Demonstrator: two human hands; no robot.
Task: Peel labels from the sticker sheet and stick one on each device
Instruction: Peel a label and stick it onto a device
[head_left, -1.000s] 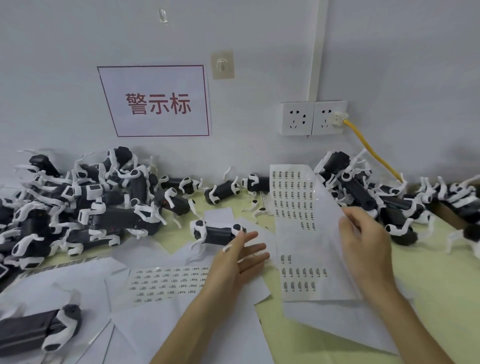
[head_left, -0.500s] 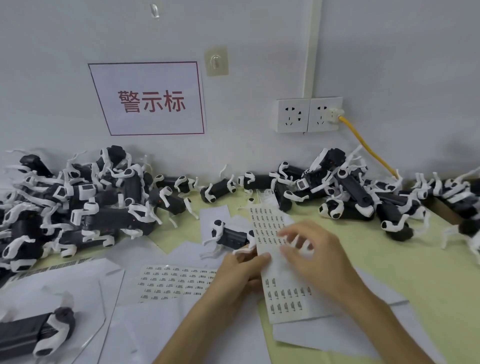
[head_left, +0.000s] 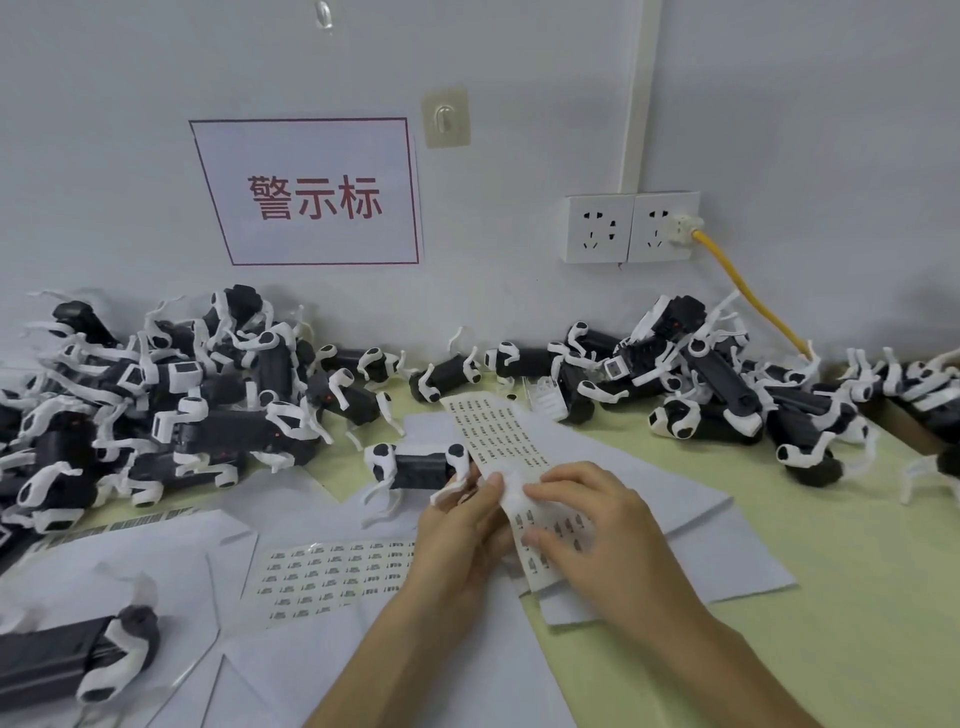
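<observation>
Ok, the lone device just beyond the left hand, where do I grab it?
Grip the device round its black middle body, coming from above, fingers across the narrow width. It lies lengthwise left to right, and the white ends carry thin splayed legs, likely a poor hold. The sticker sheet and left hand crowd its right end, so favour the centre.

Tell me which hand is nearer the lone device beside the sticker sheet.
Left. The left hand is just in front of the device; the right hand lies farther right, on the sticker sheet.
</observation>
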